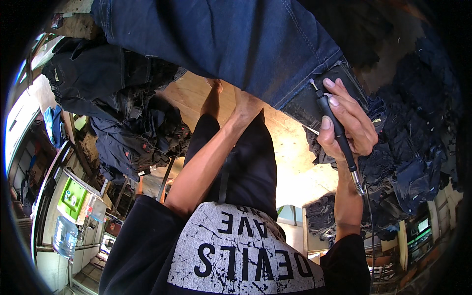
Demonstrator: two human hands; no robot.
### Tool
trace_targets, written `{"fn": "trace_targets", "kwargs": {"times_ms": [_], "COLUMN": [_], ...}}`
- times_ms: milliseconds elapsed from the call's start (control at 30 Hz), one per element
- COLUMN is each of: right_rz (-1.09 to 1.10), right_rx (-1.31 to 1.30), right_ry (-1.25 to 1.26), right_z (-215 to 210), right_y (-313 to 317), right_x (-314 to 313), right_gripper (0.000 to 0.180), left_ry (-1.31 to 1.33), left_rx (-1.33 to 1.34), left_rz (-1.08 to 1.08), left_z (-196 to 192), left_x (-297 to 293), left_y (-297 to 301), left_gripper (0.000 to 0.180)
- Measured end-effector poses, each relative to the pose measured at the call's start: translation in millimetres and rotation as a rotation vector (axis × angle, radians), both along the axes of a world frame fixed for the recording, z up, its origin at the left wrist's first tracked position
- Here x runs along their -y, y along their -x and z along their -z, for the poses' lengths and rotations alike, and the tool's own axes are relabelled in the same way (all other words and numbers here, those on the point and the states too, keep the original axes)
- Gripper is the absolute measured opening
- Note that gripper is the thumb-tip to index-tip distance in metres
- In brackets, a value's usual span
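A dark blue denim garment (211,39) stretches across the top of the view, its stitched lower edge at the right. From under that edge a dark flat piece (339,81) with a worn rim sticks out. My right hand (351,118) is closed round a black pen-shaped rotary tool (330,110). The tool's small pale tip (311,81) lies close to the stitched edge; whether it touches, I cannot tell. My left hand (248,104) reaches under the denim, and the cloth hides its fingers. A thin pale rod (310,129) shows beside my right thumb.
Piles of dark denim lie at the left (137,128) and right (408,147). A cable (372,221) hangs down by my right forearm. At the lower left are a clear water bottle (65,236) and a green tray (71,196). The floor (290,172) is brightly lit.
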State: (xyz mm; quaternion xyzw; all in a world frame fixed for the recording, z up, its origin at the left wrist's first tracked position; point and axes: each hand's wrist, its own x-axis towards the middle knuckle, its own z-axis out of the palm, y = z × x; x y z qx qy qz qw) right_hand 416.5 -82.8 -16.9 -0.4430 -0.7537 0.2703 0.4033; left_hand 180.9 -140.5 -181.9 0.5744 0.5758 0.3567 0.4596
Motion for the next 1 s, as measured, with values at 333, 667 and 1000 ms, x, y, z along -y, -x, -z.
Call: {"fn": "trace_targets", "kwargs": {"times_ms": [333,667,1000], "right_rz": [0.088,0.557,0.648], "right_rx": [-0.042,-0.387,-0.075], "right_ry": [-0.025,0.018,0.187], "right_z": [4,-74,-55], "right_y": [-3,45,113], "right_x": [3,-15,-74], "right_gripper": [0.031,0.035,0.027], "left_ry": [-0.018,0.003,0.092], "left_rx": [-0.010,-0.216,-0.672], "left_rz": [-0.006,-0.502,-0.257], "left_z": [30,-225,-194], "left_x": [19,-98,-296], "left_y": [-8,180,206], "left_gripper": [0.070,0.077,0.117]}}
